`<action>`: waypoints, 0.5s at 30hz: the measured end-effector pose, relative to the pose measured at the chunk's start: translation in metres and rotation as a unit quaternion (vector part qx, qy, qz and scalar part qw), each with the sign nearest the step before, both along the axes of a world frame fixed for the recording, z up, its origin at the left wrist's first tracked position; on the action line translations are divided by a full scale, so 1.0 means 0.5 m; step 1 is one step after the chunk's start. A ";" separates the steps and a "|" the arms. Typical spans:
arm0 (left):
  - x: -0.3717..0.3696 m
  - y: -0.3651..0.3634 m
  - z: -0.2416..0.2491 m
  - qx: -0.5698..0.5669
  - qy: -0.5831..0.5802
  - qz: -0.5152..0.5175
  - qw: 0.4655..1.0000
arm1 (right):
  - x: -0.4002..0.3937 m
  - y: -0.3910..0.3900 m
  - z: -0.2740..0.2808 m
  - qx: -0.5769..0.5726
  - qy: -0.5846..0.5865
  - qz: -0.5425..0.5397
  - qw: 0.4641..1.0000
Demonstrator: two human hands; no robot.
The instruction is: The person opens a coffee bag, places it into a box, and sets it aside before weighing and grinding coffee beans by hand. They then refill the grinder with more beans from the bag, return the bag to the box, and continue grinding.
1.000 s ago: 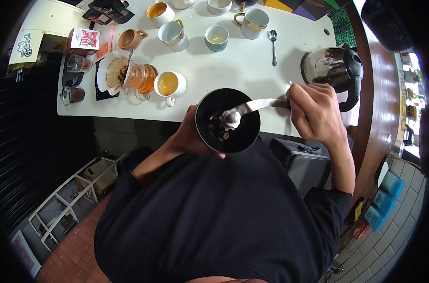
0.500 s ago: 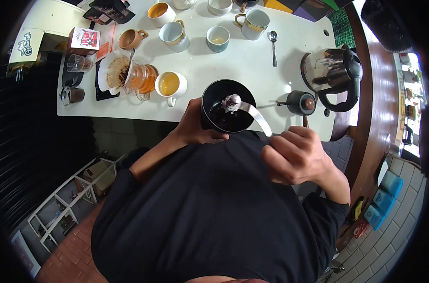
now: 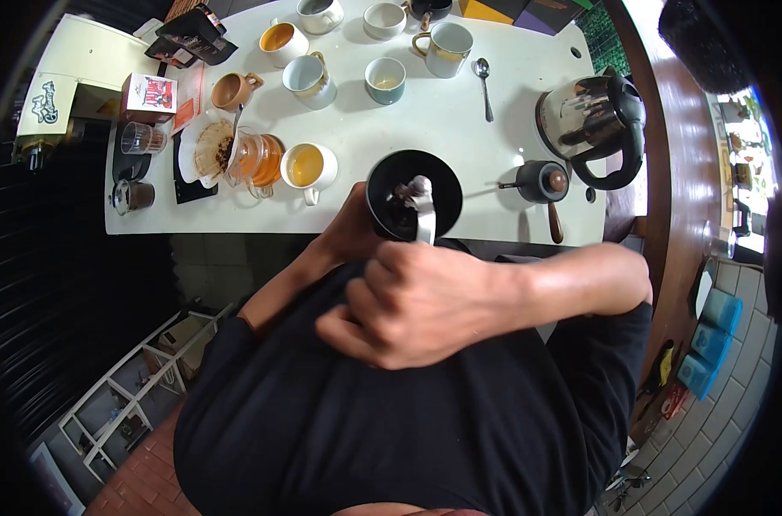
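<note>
A black manual coffee grinder (image 3: 447, 185) with a wide open top is held upright near my chest, just at the table's front edge. My left hand (image 3: 354, 225) wraps around its left side; part of the fingers is hidden behind the body. My right hand (image 3: 425, 301) is closed at the outer end of the silver crank (image 3: 426, 219), and the knob is hidden inside the fist. The crank points from the grinder's centre toward me. Something dark lies in the hopper, too shadowed to make out clearly. A white cup (image 3: 309, 166) of yellow liquid stands left of the grinder.
On the left are a glass dripper server (image 3: 257, 159) of amber liquid and a paper filter (image 3: 203, 150) with grounds. Several cups stand behind. A spoon (image 3: 484, 90), a small dark pot (image 3: 541, 182) and a kettle (image 3: 593, 120) sit on the right of the white table (image 3: 262, 219).
My right hand has swung the crank from the right round to the front, close to my chest. My left hand still holds the grinder. The view has shifted slightly.
</note>
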State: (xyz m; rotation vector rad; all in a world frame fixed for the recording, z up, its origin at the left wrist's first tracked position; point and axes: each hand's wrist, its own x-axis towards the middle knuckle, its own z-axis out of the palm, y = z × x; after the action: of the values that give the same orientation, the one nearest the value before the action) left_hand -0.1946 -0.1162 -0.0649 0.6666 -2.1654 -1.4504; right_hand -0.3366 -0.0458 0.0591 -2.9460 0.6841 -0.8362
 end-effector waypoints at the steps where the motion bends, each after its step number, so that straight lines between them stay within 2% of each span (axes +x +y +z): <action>1: 0.000 0.003 0.001 0.000 0.000 -0.003 1.000 | 0.007 -0.013 0.007 -0.007 0.023 0.002 1.000; 3: -0.003 0.009 0.003 0.001 0.003 -0.015 1.000 | 0.030 -0.041 0.008 0.003 0.009 0.016 1.000; 4: -0.004 0.012 0.005 0.002 0.004 -0.020 1.000 | 0.040 -0.057 0.010 0.015 0.031 0.060 0.998; 7: -0.015 0.012 0.011 0.000 0.011 -0.031 0.999 | 0.064 -0.083 0.007 -0.005 0.013 0.077 0.997; 9: -0.020 0.022 0.011 0.007 0.013 -0.037 0.999 | 0.068 -0.102 0.011 0.020 0.015 0.085 0.996; 13: -0.026 0.039 0.011 0.020 0.020 -0.045 0.999 | 0.052 -0.162 0.031 0.046 0.138 0.059 0.988; 15: -0.025 0.048 0.012 0.025 0.024 -0.047 0.998 | 0.029 -0.224 -0.015 0.025 0.052 0.022 0.998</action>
State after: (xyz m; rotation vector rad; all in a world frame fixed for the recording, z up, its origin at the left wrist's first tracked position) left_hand -0.2072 -0.0923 -0.0588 0.5483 -2.1570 -1.5562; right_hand -0.3221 -0.1577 0.0517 -2.9656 0.6325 -0.6574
